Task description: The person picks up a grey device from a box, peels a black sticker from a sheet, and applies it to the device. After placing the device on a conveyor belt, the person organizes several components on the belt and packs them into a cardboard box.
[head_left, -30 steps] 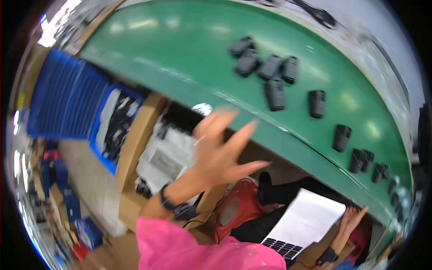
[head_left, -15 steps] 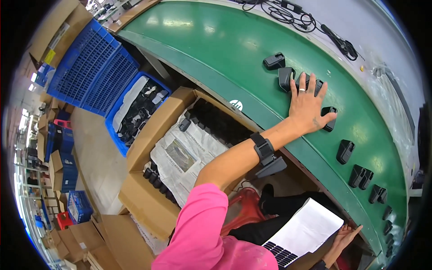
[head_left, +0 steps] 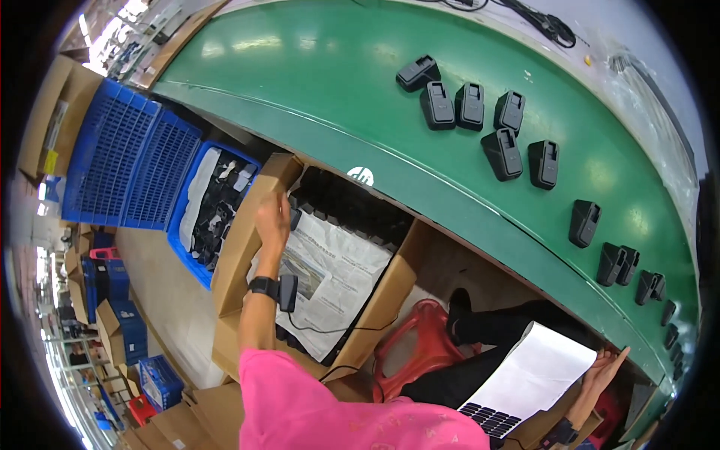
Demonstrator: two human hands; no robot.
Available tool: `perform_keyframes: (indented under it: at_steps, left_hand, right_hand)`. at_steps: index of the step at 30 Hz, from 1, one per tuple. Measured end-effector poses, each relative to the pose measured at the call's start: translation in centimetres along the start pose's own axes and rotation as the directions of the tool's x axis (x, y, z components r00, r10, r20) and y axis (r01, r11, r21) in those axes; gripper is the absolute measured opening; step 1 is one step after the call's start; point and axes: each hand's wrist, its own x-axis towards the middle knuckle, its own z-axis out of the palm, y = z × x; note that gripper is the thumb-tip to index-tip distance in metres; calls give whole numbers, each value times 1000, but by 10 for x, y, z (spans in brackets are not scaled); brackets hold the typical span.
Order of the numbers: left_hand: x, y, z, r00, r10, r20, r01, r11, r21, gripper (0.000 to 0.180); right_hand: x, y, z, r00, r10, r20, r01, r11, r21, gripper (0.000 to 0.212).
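Since the left hand (head_left: 271, 219) partly hides a black device (head_left: 296, 217), I cannot tell whether its grip is clamped.

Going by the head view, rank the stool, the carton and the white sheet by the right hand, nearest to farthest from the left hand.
1. Carton: nearest, with the left hand at its upper left part.
2. Stool: to the right and lower in the picture.
3. White sheet: farthest right, beside the right hand.

The floor (head_left: 166, 289) is pale — the stool (head_left: 430, 326), red.
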Motion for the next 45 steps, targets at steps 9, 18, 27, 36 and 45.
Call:
perform_keyframes:
  at_steps: [9, 18, 27, 36, 45]
  left_hand:
    - [-41, -11, 78, 931, -95, 353, 86, 995, 42, 41]
    - [-36, -21, 89, 926, -208, 315, 197, 978, 68, 37]
    - [8, 169, -76, 836, 438, -332, -547, 713, -438, 51]
    - [128, 346, -64, 627, 779, -18, -764, 609, -213, 104]
    - [58, 406, -66, 856, 501, 127, -445, 840, -312, 86]
  right_hand:
    - [-8, 0, 20, 959, -68, -274, 52, 997, -64, 41]
    - [-13, -1, 42, 911, -75, -407, 63, 997, -43, 44]
    - [-11, -4, 9, 964, -8, -264, -16, 996, -88, 39]
    - [-27, -5, 32, 961, 13, -276, -46, 992, -115, 43]
    - [-24, -6, 26, 965, 11, -263, -30, 997, -68, 53]
